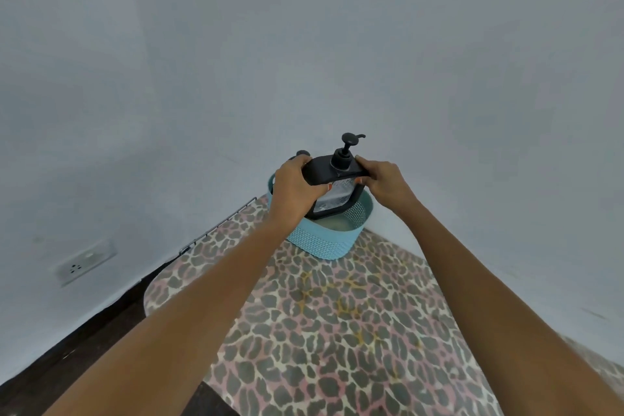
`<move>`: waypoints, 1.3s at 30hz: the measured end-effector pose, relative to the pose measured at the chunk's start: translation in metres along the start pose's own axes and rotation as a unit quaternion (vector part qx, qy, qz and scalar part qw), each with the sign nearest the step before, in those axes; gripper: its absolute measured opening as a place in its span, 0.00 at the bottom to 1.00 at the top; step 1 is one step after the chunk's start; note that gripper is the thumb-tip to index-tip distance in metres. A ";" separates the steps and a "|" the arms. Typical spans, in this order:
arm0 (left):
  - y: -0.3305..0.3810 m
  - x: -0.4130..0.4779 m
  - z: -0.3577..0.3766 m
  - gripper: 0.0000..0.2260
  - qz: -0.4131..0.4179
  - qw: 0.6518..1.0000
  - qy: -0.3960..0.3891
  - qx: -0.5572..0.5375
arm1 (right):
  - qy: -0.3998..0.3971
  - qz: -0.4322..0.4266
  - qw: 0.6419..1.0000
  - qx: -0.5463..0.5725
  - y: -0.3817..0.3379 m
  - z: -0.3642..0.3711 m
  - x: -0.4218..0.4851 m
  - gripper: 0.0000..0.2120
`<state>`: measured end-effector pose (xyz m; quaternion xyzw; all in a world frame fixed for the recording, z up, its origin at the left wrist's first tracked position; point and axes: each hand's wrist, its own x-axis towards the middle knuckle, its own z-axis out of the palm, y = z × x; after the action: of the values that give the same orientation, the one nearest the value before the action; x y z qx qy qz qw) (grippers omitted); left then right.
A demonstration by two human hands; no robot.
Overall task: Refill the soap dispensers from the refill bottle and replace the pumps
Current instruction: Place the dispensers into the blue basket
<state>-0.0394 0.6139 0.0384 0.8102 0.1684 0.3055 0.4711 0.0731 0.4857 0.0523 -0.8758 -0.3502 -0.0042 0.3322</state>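
Observation:
A black soap dispenser [332,191] with a clear front panel and a black pump [346,149] on top is held upright, its lower part inside a light blue basket [317,241]. My left hand [295,184] grips its left shoulder and my right hand [385,179] grips its right shoulder. Behind my left hand a second dark pump head [302,154] pokes up; the bottle under it is hidden. A pale object lies at the bottom of the basket [332,224]. No refill bottle is in view.
The basket stands at the far end of a board covered in leopard-print cloth [337,331], against a pale wall corner. A metal wire rack [219,228] edges the board's far left. A wall socket [82,262] is low on the left. Dark floor lies below left.

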 end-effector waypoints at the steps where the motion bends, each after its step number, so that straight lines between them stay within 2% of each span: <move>1: -0.005 0.000 0.002 0.20 -0.007 1.000 0.003 -0.004 | 0.001 -0.007 1.000 -0.014 0.001 0.006 0.001 0.18; 3: -0.015 0.001 0.009 0.20 -0.015 1.000 0.007 -0.006 | 0.006 -0.015 0.998 -0.061 0.005 0.019 0.003 0.16; 6: -0.023 0.003 0.019 0.18 -0.018 1.000 0.016 -0.006 | 0.033 0.003 0.977 -0.213 0.012 0.032 0.006 0.17; 9: -0.031 0.006 0.026 0.19 -0.028 0.999 0.021 0.007 | 0.034 0.011 0.966 -0.257 0.013 0.041 0.010 0.14; 15: -0.046 0.005 0.030 0.23 -0.032 0.995 0.010 0.095 | 0.027 0.050 0.992 -0.111 0.014 0.056 0.018 0.12; 18: -0.048 0.001 0.028 0.25 -0.029 0.986 0.025 0.162 | 0.024 0.079 0.994 -0.072 0.014 0.060 0.020 0.12; 21: -0.050 -0.002 0.028 0.23 -0.037 0.984 0.023 0.174 | 0.007 0.098 0.994 -0.046 0.016 0.064 0.021 0.11; 31: -0.045 -0.004 0.030 0.26 -0.040 0.968 0.000 0.249 | 0.004 0.112 0.994 -0.018 0.020 0.073 0.025 0.11; 39: -0.037 -0.005 0.029 0.27 -0.060 0.956 -0.037 0.286 | -0.065 0.082 0.994 -0.013 0.015 0.063 0.013 0.19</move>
<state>-0.0236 0.6099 -0.0061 0.9102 0.2795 0.1852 0.2434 0.0779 0.5227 -0.0021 -0.9043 -0.2979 0.0749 0.2965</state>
